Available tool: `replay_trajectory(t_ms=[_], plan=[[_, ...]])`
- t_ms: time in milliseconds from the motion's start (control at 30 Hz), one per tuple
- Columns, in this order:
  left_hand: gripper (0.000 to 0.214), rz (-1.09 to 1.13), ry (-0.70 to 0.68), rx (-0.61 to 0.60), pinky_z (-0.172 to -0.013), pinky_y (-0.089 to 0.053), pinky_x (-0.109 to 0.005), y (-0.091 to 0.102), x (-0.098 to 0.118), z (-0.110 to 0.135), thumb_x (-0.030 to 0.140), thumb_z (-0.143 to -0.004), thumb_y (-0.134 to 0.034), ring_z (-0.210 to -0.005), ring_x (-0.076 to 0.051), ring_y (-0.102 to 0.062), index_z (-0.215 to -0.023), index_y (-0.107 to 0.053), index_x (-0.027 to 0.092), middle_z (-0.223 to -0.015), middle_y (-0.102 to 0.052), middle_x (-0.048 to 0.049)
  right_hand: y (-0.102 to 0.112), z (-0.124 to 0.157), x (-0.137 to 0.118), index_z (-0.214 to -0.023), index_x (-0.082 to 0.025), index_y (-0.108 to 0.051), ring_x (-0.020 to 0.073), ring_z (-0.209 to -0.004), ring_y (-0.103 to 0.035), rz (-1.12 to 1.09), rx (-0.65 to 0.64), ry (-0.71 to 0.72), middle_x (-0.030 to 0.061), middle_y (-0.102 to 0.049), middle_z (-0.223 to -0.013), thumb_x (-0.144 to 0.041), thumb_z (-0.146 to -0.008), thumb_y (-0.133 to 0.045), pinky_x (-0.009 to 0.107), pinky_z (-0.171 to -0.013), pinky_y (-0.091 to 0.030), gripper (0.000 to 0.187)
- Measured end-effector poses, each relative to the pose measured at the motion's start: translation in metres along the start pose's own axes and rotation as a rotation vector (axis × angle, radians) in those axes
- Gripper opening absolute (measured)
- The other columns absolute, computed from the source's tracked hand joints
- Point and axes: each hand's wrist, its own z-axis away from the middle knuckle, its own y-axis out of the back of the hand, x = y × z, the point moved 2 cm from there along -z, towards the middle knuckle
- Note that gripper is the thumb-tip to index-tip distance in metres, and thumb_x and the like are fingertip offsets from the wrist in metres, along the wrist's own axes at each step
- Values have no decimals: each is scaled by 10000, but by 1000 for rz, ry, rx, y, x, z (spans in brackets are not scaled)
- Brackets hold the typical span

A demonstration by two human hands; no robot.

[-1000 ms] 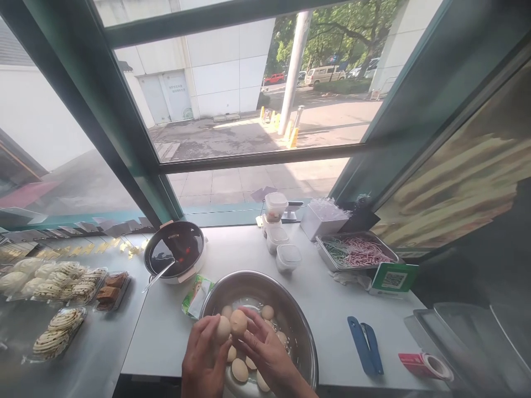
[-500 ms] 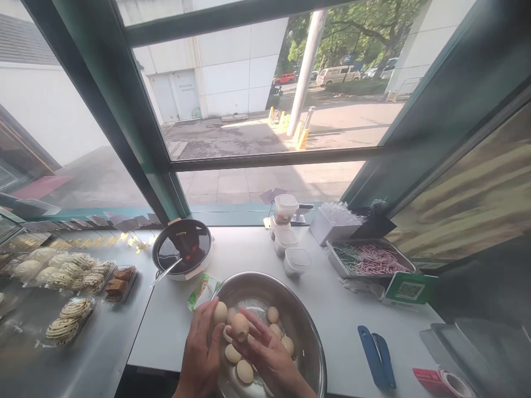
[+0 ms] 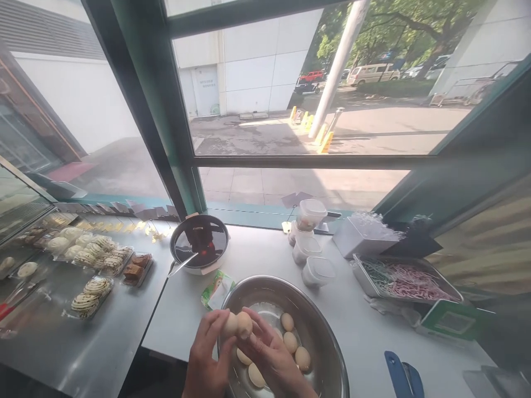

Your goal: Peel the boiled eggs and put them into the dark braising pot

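Note:
Above a large steel bowl (image 3: 332,337), each of my hands holds one egg. My left hand (image 3: 209,351) has its fingers and thumb around a pale egg (image 3: 230,325). A browner egg (image 3: 245,324) with a rough, cracked-looking lower end is in the fingers of my right hand (image 3: 274,356). The two eggs meet side by side, seemingly touching. Several more eggs lie in the bowl, such as one egg (image 3: 302,358) at its right side; my hands hide part of the bowl's inside.
A pot of dark liquid (image 3: 199,241) with a ladle stands behind left, near a green packet (image 3: 218,288). Lidded tubs (image 3: 318,271), a tray of pink and green ties (image 3: 409,279) and a blue tool (image 3: 402,376) are rightward. Packaged buns (image 3: 92,296) lie at left.
The egg in my left hand and the egg in my right hand have come together from a small gap. The view has swung a little left.

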Motion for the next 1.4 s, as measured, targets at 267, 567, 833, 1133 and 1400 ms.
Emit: replay_trajectory(t_ms=[267, 567, 833, 1133, 1400], plan=[[565, 638, 701, 228, -985, -610, -373, 39, -26, 1, 497, -885, -758, -1113, -271, -744, -1353, -662, 194, -1280, -748, -131, -10, -59, -6, -1338, -291, -613, 343, -1176, -732, 502, 53, 78, 123, -724, -1330, -635, -805, -783, 491, -995, -607, 656], [354, 1358, 926, 199, -831, -662, -328, 66, -35, 0, 332, -882, -787, -934, -248, -802, -1205, -778, 188, -1180, -801, -175, -83, -265, -52, -1216, -171, -647, 286, -1167, -657, 1477, 222, 335, 126, -681, -1292, -256, -885, -724, 478, -1023, -524, 351], [379, 1351, 901, 224, -804, -659, -329, 78, -27, -2, 351, -906, -759, -913, -237, -787, -1247, -764, 186, -1174, -793, -180, -89, -310, -51, -1079, -162, -701, 283, -1203, -621, 1818, 155, 323, 91, -713, -1194, -384, -964, -682, 534, -1092, -461, 251], [445, 1314, 1040, 190, -862, -664, -367, 69, -59, 26, 335, -823, -840, -949, -266, -794, -1246, -766, 218, -1229, -786, -163, 26, -132, -19, -1054, -239, -733, 302, -1002, -677, 1706, 250, 350, 120, -754, -1061, -330, -1014, -444, 433, -928, -503, 306], [427, 1241, 991, -20, -811, -607, -317, 15, -17, -2, 385, -898, -766, -901, -209, -751, -1282, -729, 205, -1182, -772, -151, 76, -109, 29, -900, -207, -764, 305, -1008, -663, 1410, 214, 171, 121, -730, -1098, -90, -647, -697, 415, -971, -503, 287]])
